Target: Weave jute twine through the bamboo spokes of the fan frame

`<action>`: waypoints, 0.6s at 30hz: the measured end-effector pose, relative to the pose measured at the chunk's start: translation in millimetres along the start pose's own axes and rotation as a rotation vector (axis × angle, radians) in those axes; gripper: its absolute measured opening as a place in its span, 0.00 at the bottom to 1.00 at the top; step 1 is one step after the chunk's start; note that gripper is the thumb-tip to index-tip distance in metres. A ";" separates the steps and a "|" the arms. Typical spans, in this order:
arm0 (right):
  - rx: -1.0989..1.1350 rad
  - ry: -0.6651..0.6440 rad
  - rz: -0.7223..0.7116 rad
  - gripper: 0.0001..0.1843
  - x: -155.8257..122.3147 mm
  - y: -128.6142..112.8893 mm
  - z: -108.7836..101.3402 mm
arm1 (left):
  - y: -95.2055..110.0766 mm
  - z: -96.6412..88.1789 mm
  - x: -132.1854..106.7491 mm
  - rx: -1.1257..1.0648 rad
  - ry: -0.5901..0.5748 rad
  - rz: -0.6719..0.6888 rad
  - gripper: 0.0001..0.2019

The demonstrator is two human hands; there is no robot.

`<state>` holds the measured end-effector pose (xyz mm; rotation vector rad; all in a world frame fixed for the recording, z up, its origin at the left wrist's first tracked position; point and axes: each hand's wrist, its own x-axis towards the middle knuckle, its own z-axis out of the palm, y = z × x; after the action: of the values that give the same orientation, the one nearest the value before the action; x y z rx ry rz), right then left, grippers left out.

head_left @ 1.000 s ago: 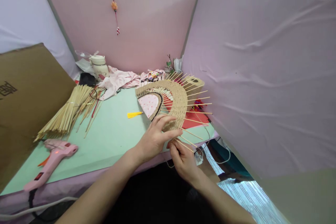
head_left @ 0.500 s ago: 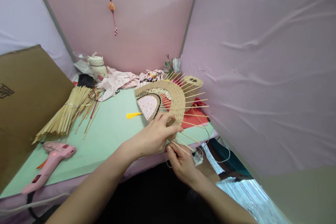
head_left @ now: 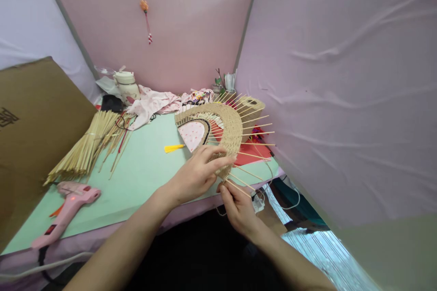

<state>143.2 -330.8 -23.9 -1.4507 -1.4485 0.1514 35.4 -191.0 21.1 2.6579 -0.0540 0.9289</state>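
A half-made woven fan (head_left: 233,132) of tan twine on thin sticks is held tilted above the front of the table. Bare stick ends radiate from its outer rim, and its half-round centre (head_left: 193,135) is pink dotted cloth edged in black. My left hand (head_left: 205,170) grips the fan's near lower part, thumb and index finger lying over the weave. Just below, my right hand (head_left: 237,204) pinches the weave's lower end beside the last stick; the exact contact is hidden by the fingers. A loop of twine hangs under the hands. A yellow tassel (head_left: 174,148) sticks out at the left.
A pink glue gun (head_left: 66,211) lies front left, its light on. Behind it are a bundle of sticks (head_left: 85,148) and a cardboard sheet (head_left: 37,132). A bottle (head_left: 127,86), pink cloth (head_left: 153,102) and a twine spool (head_left: 252,111) stand at the back.
The fan has turned slightly, its right-hand stick ends shifting upward and to the right. My left fingers have moved a little up the weave; my right hand still pinches the lower end.
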 end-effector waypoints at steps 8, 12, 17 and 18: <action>0.081 0.135 0.064 0.15 11.1 0.0 -8.5 | 2.6 3.6 -4.4 -0.028 0.228 0.025 0.20; 0.020 0.283 -0.035 0.09 20.7 0.3 -11.7 | 2.4 3.6 -6.5 -0.043 0.305 0.020 0.19; -0.094 0.451 -0.203 0.04 30.3 3.7 -7.5 | 4.5 7.6 -9.9 -0.045 0.381 0.036 0.18; -0.097 0.468 -0.216 0.04 31.6 4.3 -6.1 | 5.9 9.3 -10.8 -0.036 0.393 0.036 0.19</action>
<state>158.6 -307.9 -6.9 -1.2866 -1.2220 -0.3754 31.6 -200.2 9.3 2.4008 -0.0266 1.4280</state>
